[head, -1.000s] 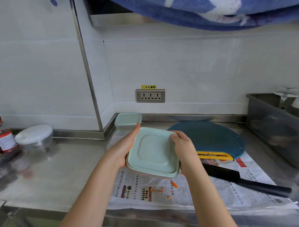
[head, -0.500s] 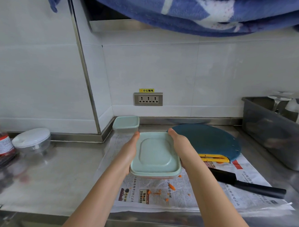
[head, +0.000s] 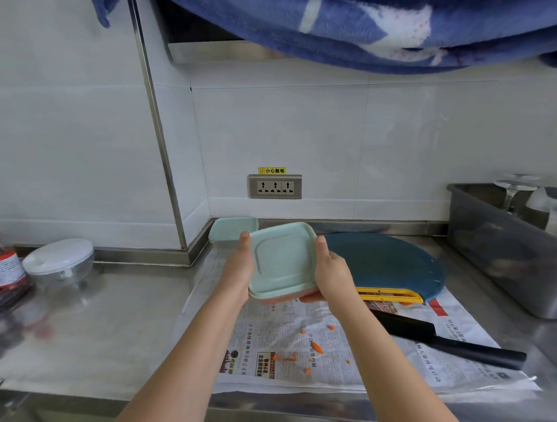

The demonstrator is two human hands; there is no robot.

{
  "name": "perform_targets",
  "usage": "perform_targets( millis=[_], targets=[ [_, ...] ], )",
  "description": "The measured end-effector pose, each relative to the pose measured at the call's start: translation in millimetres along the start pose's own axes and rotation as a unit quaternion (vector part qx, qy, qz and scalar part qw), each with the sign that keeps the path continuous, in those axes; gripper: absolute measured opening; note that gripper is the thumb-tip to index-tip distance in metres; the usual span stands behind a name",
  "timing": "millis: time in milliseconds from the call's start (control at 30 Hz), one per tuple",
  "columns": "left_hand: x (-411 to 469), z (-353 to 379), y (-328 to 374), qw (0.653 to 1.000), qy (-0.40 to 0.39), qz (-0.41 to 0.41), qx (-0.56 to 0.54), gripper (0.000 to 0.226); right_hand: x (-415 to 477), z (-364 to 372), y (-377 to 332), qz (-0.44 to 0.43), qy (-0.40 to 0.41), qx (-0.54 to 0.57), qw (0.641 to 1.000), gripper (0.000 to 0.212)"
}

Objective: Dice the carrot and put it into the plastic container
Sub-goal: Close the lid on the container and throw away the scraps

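I hold a plastic container [head: 281, 262] with a pale green lid above the newspaper, tilted with its far edge raised. My left hand [head: 240, 269] grips its left side and my right hand [head: 332, 273] grips its right side. Orange shows through the clear base under the lid. A few small carrot bits [head: 316, 346] lie scattered on the newspaper [head: 424, 360] below. A black knife [head: 447, 341] lies on the paper to the right. The round dark blue cutting board [head: 386, 263] with a yellow handle sits behind my right hand.
A second green-lidded container [head: 228, 229] stands in the back corner. At the left are a white-lidded clear bowl [head: 59, 260] and a red-capped jar [head: 0, 256]. A grey bin [head: 505, 252] with glassware fills the right side. A blue towel [head: 358, 23] hangs overhead.
Both hands have carried the lidded container farther from me and tipped its far edge upward. The view has shifted slightly.
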State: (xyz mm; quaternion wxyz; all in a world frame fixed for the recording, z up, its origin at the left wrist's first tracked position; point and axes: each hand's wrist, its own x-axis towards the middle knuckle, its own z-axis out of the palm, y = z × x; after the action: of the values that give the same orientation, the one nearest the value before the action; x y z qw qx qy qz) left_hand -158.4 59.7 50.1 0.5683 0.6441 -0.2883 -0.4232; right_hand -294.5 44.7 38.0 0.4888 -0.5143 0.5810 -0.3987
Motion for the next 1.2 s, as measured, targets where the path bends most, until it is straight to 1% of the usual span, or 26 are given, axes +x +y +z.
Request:
perform_targets(
  millis=[67,167,233,300,367,400,433,500,533,600,700,800,867,1000,1133,1200],
  targets=[
    [-1.7,1.3,-0.4,1.000,-0.010,-0.006,-0.008,0.051,0.9,-0.6,2.3,-0.027,0.025,-0.015,0.999,0.054],
    [-3.5,2.0,0.9,0.998,-0.045,-0.030,-0.035,0.042,6.2,-2.5,8.1,-0.016,0.030,-0.018,0.999,0.049],
    [-1.9,1.7,1.6,0.991,-0.092,-0.065,-0.078,0.044,11.1,-3.4,8.7,0.013,0.035,0.001,0.999,0.051],
    [-3.0,1.6,-1.2,0.981,-0.155,-0.079,-0.088,0.039,18.9,-4.6,9.4,0.054,0.043,0.030,0.997,0.054],
    [-7.5,0.3,-9.0,0.976,-0.200,-0.062,-0.060,0.028,23.8,-7.5,5.5,0.094,0.041,0.058,0.993,0.052],
    [-8.6,-0.1,-15.2,0.973,-0.219,-0.045,-0.063,0.025,25.6,-9.2,2.8,0.112,0.038,0.072,0.990,0.051],
    [-9.5,-0.3,-21.6,0.968,-0.236,-0.028,-0.079,0.029,26.7,-10.4,0.5,0.125,0.035,0.085,0.988,0.052],
    [-8.1,0.2,-33.0,0.965,-0.236,0.003,-0.113,0.044,27.4,-10.7,-1.9,0.138,0.035,0.094,0.985,0.055],
    [-6.8,1.3,-36.7,0.967,-0.220,0.013,-0.128,0.044,27.5,-9.9,-1.9,0.134,0.037,0.089,0.986,0.056],
    [-5.7,4.3,-41.7,0.973,-0.170,0.018,-0.156,0.031,29.5,-6.7,0.1,0.111,0.045,0.063,0.991,0.057],
    [-6.8,7.6,-48.4,0.975,-0.126,0.017,-0.181,0.016,30.5,-3.2,-0.1,0.088,0.047,0.036,0.994,0.059],
    [-4.9,7.2,-51.9,0.978,-0.084,0.012,-0.191,0.013,31.1,0.2,-0.3,0.098,0.039,0.031,0.994,0.059],
    [-2.3,7.5,-54.4,0.978,-0.075,0.005,-0.196,0.014,32.3,2.9,1.4,0.100,0.032,0.024,0.994,0.058],
    [5.4,6.0,-54.2,0.974,-0.096,-0.006,-0.207,0.012,38.0,4.1,2.5,0.102,0.011,0.026,0.994,0.058],
    [14.5,-9.9,-47.5,0.953,-0.176,-0.030,-0.243,0.014,49.3,-6.3,-3.8,0.111,-0.088,0.079,0.987,0.053],
    [21.0,-17.3,-42.3,0.944,-0.219,-0.031,-0.246,0.018,63.5,-10.5,-14.1,0.096,-0.094,0.088,0.987,0.055]
  ],
)
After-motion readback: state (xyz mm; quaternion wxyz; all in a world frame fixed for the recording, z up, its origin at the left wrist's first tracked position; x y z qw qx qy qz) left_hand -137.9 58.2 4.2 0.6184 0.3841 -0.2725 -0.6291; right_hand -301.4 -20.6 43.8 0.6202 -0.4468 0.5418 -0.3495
